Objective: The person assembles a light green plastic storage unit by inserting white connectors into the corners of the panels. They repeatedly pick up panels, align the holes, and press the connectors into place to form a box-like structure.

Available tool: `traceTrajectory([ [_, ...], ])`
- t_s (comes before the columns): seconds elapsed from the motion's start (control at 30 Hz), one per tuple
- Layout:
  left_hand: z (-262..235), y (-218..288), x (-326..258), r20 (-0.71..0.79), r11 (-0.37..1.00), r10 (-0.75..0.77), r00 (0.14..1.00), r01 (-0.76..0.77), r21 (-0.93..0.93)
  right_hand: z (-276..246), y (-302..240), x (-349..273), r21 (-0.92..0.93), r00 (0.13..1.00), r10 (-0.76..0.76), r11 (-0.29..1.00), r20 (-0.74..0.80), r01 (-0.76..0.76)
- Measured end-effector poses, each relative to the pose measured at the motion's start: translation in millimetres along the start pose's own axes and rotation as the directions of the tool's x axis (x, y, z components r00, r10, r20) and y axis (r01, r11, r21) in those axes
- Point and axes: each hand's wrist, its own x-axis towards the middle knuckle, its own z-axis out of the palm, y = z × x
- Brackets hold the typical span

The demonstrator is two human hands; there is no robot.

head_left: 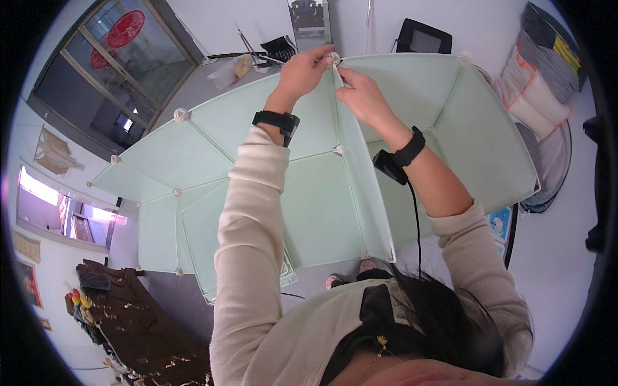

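Observation:
A modular cabinet of pale green panels (309, 206) with white frames stands in front of me, joined by round white connectors. My left hand (302, 69) pinches a white connector (335, 58) at the top far corner. My right hand (362, 96) grips the top edge of an upright green divider panel (364, 193) just below that connector. Both wrists wear black bands, and a black cable runs down from the right one.
A dark wooden table (129, 321) with small objects stands at the lower left. Glass doors (116, 71) lie at the upper left. A black chair (421, 37) and stacked bundles (534, 90) lie beyond the cabinet. A fan's round base (553, 174) lies at the right.

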Motion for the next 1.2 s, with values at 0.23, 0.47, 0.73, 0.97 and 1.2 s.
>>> traceTrajectory([
  [0.23, -1.6, -3.2, 16.7, 0.180, 0.977, -0.026, 0.983, 0.064, -0.205, -5.6, -9.3, -6.1, -0.107, 0.998, 0.042, 0.994, 0.052, -0.036],
  [0.47, -1.2, 8.6, 15.9, 0.235, 0.976, -0.060, 0.970, 0.107, -0.190, 1.9, -4.2, -11.7, -0.155, 1.000, 0.016, 0.988, -0.001, -0.016],
  [0.73, 0.0, 7.4, 14.1, 0.278, 0.990, -0.013, 0.961, 0.051, -0.130, 1.7, 6.0, -10.1, -0.098, 1.000, 0.014, 0.995, 0.005, -0.014],
  [0.97, -4.6, 13.0, 0.9, 0.254, 0.942, -0.079, 0.964, 0.156, -0.297, 0.9, 0.6, -7.1, -0.157, 1.000, 0.020, 0.987, 0.000, -0.020],
  [1.2, 9.6, 7.6, -11.2, 0.014, 0.999, -0.039, 0.999, 0.040, -0.035, 2.8, -0.7, -2.5, -0.202, 0.996, 0.089, 0.975, -0.002, -0.088],
])
